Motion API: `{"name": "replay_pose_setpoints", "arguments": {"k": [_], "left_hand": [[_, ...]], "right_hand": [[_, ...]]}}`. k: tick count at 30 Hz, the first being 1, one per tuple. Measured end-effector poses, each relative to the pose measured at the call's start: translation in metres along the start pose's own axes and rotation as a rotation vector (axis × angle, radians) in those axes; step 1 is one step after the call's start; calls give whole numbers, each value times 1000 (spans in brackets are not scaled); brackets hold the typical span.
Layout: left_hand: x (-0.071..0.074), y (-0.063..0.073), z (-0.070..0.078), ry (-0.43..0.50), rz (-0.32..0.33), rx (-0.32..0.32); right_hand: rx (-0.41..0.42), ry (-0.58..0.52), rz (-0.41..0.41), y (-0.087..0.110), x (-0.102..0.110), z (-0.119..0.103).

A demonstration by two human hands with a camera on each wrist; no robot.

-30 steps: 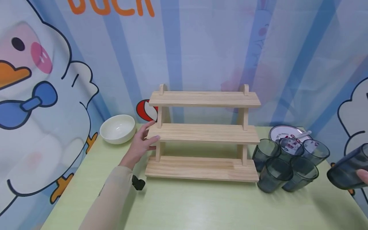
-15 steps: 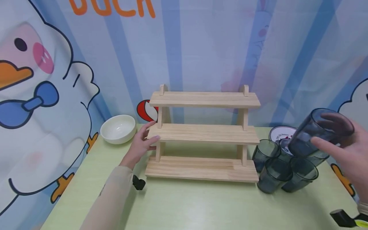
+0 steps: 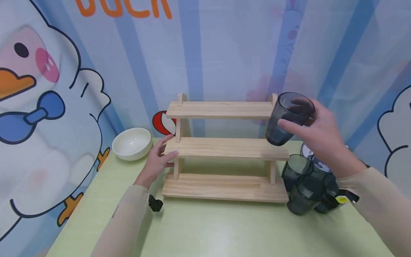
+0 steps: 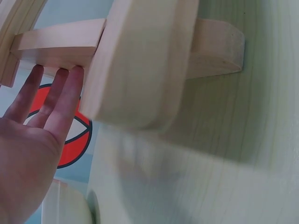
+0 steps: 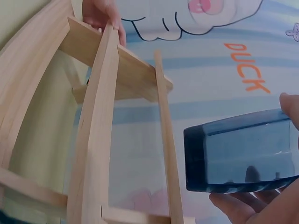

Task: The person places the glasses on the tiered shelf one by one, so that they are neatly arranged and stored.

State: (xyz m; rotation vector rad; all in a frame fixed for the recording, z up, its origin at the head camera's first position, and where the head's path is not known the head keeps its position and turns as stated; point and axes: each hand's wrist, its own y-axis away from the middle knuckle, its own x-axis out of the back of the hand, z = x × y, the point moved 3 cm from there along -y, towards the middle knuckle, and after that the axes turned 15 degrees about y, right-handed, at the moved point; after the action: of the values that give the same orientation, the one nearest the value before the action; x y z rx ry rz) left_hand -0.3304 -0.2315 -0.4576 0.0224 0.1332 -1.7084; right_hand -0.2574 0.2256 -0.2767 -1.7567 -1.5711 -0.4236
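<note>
Standing on the pale green table (image 3: 212, 228), a three-tier wooden shelf (image 3: 224, 147) marks the clock's centre; at two, the right hand (image 3: 324, 132) grips a tilted dark glass (image 3: 285, 113) in the air; at nine, the left hand (image 3: 155, 160) touches its end, fingers straight; a white bowl (image 3: 128, 155) sits at ten; more glasses (image 3: 306, 194) cluster at four; a blue-striped backdrop (image 3: 221, 53) hangs at twelve.

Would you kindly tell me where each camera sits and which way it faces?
Head: on the person's head, facing forward and down at the wooden shelf; left hand, right hand and sleeves show.
Left wrist: on that wrist, facing the shelf's end and the tabletop; left hand shows.
Right wrist: on that wrist, facing the glass and shelf; both hands show.
Head and right wrist share the glass.
</note>
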Motion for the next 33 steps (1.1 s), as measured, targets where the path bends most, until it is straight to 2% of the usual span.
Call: {"name": "replay_pose_setpoints", "arguments": {"k": [5,11,15,22,27,33], "left_hand": [[0,1,0,14,0,-2],[1,1,-1,15,5,-8],[0,1,-2,24,13,-10],[-1,0,-2,35,12,-13],[-2,0,-1,33,16,-7],[-2,1,0,19,32,-7]], "right_hand": [[17,-98,-42,-19,-20,-28],[36,-186,-40,-43,-42,-50],[34,-228,-26,-59,-57,-55],[24,-239,13,-79,-76,-57],[-27,-277,4,-93,-86,-64],[-48,-261,-3,-111,-98,-75]]}}
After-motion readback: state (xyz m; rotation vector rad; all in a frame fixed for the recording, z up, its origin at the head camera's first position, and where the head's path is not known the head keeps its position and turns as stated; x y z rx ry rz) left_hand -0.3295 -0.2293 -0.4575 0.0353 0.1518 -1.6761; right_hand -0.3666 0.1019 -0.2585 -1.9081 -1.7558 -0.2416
